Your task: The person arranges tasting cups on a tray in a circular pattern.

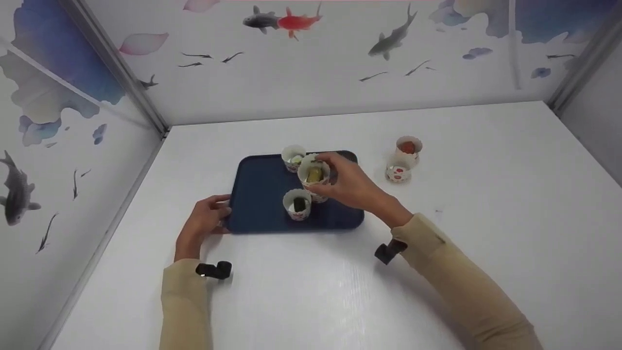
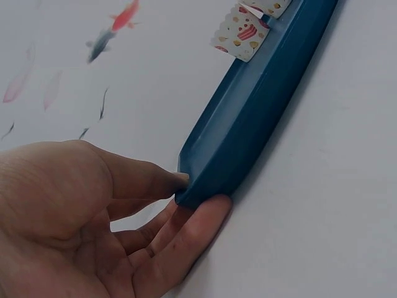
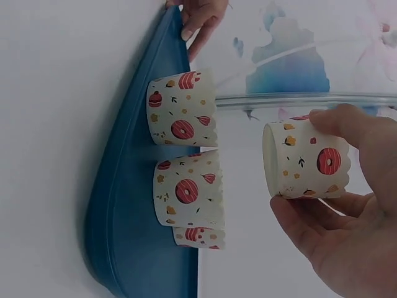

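My left hand (image 1: 206, 218) grips the left edge of a dark blue tray (image 1: 262, 194), thumb on the rim and fingers beneath, as the left wrist view shows. My right hand (image 1: 350, 182) holds a paper cup (image 3: 310, 162) with a red donut print between thumb and fingers, raised above the tray. Inside it lies a yellowish piece (image 1: 315, 175). Three similar cups stand on the tray: a front cup (image 1: 290, 210) with a dark green piece, a back cup (image 1: 288, 158) with pale pieces, and a third cup (image 1: 319, 198) mostly hidden below the held one.
On the white table (image 1: 291, 291), right of the tray, stand two more paper cups close together: a farther cup (image 1: 413, 154) with something orange-red inside, and a nearer cup (image 1: 397, 174). Printed walls (image 1: 330, 68) with fish enclose the table at the back and sides.
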Demonstrator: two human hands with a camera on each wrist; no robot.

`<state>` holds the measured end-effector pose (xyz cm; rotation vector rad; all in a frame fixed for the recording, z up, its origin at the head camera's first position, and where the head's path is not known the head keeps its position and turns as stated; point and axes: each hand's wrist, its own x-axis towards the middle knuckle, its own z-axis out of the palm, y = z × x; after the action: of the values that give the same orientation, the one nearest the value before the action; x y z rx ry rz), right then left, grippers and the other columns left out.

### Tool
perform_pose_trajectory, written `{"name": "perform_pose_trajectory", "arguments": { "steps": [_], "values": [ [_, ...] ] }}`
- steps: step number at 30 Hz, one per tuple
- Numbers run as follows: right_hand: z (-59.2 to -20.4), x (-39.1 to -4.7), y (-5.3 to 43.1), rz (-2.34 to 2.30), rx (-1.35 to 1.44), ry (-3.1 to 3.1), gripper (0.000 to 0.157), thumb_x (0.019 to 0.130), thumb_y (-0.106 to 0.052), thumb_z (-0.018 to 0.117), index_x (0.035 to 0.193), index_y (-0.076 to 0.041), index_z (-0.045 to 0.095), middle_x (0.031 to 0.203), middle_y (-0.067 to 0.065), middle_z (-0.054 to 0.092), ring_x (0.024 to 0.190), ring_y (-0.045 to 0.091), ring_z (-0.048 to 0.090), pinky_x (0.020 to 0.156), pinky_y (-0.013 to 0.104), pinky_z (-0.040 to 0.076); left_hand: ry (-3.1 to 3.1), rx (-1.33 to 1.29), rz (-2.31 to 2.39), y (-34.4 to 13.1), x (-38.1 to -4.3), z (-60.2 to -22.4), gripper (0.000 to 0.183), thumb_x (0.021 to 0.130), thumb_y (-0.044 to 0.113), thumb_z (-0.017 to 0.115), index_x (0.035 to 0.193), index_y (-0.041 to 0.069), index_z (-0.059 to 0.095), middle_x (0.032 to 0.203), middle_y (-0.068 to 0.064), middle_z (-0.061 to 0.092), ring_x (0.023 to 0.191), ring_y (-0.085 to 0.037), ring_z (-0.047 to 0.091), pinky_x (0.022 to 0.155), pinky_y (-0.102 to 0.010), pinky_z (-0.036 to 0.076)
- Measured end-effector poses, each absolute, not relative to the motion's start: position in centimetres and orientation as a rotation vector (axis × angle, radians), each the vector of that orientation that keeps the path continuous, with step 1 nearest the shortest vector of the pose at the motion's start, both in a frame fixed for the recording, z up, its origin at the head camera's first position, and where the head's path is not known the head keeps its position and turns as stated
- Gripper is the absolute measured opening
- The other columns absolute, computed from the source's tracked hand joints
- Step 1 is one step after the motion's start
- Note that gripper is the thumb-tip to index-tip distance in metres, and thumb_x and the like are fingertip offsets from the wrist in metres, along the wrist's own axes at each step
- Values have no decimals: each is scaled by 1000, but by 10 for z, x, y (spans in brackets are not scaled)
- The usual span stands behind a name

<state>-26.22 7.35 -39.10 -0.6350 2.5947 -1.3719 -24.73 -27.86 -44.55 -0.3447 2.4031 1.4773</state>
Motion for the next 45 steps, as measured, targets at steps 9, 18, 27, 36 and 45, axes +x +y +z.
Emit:
{"name": "perform_pose_trajectory", "arguments": {
  "steps": [9, 18, 27, 36, 45],
  "values": [
    [-386, -270, 51, -1341, -727, 2507, 74, 91, -32, 74, 151, -9, 38, 127, 12, 57, 105, 23, 67, 82, 34, 60, 2388, -364, 1491, -276, -249, -443, 49, 104, 7, 48, 152, 11, 42, 146, -20, 50, 103, -18, 61, 73, -27, 60],
    [-383, -274, 22, -1295, -781, 2514, 71, 92, -29, 72, 151, -8, 38, 135, 12, 57, 119, 23, 59, 96, 39, 55, 2393, -357, 1496, -278, -248, -445, 49, 104, 7, 47, 152, 11, 42, 145, -20, 51, 101, -17, 62, 71, -27, 60],
    [-389, -279, -2, -1155, -733, 2613, 74, 92, -34, 72, 153, -10, 38, 151, 14, 43, 127, 27, 54, 105, 43, 50, 2392, -361, 1486, -277, -247, -445, 49, 104, 8, 48, 152, 11, 43, 144, -20, 52, 101, -18, 61, 71, -26, 59],
    [-399, -279, -15, -1084, -753, 2652, 68, 92, -34, 72, 149, -8, 44, 141, 14, 49, 122, 26, 56, 104, 40, 51, 2404, -369, 1468, -274, -246, -445, 48, 104, 8, 47, 152, 10, 42, 146, -20, 50, 107, -21, 60, 73, -27, 60],
    [-403, -277, -21, -932, -787, 2668, 66, 93, -33, 72, 145, -4, 46, 142, 14, 49, 126, 27, 54, 108, 40, 48, 2401, -373, 1465, -274, -245, -448, 48, 104, 9, 47, 152, 11, 42, 146, -20, 50, 113, -24, 59, 75, -27, 60]
  ]
}}
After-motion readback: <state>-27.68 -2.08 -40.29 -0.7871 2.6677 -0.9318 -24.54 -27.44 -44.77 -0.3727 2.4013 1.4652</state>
